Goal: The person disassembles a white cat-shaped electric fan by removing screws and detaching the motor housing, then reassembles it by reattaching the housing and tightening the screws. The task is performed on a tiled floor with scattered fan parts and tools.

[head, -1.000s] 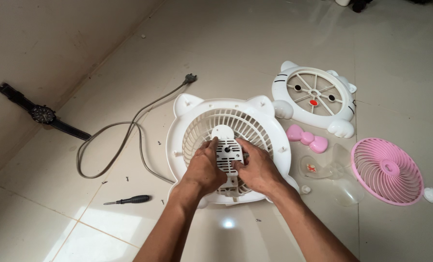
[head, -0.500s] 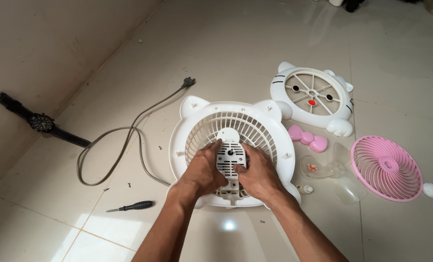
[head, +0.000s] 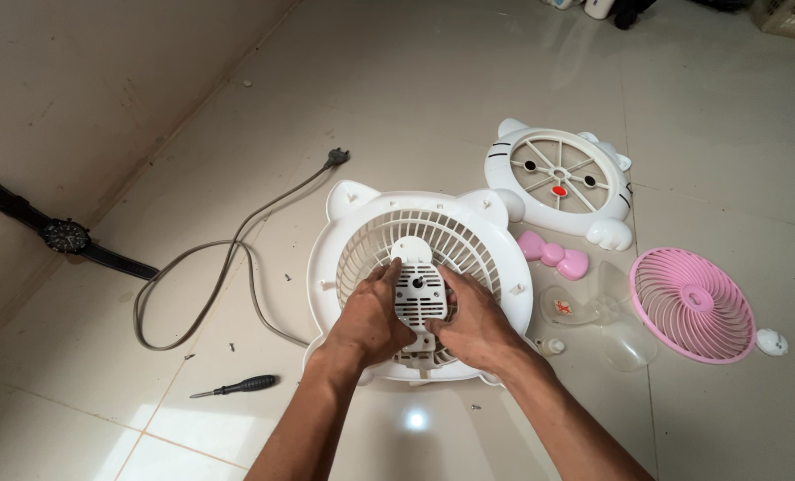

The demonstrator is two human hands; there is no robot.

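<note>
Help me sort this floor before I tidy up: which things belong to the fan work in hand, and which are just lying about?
In hand:
left hand and right hand on the vented motor cover
white rear grille
grey power cord

Fan parts and tool set aside:
cat-face front panel
pink grille
pink bow
clear blade
screwdriver

Lying about:
black wristwatch

Floor (head: 700,107) under me is glossy cream tile w/ thin grout lines. On it: white cat-eared fan shell (head: 344,240) in the middle, grey power cord (head: 228,258) looping off to the left, black screwdriver (head: 237,386) near that, wristwatch (head: 66,235) by the wall. To the right: cat-face front cover (head: 560,183), pink bow (head: 553,256), clear blade (head: 607,312), pink grille (head: 691,305). Few loose screws (head: 287,277) scattered about.
</note>
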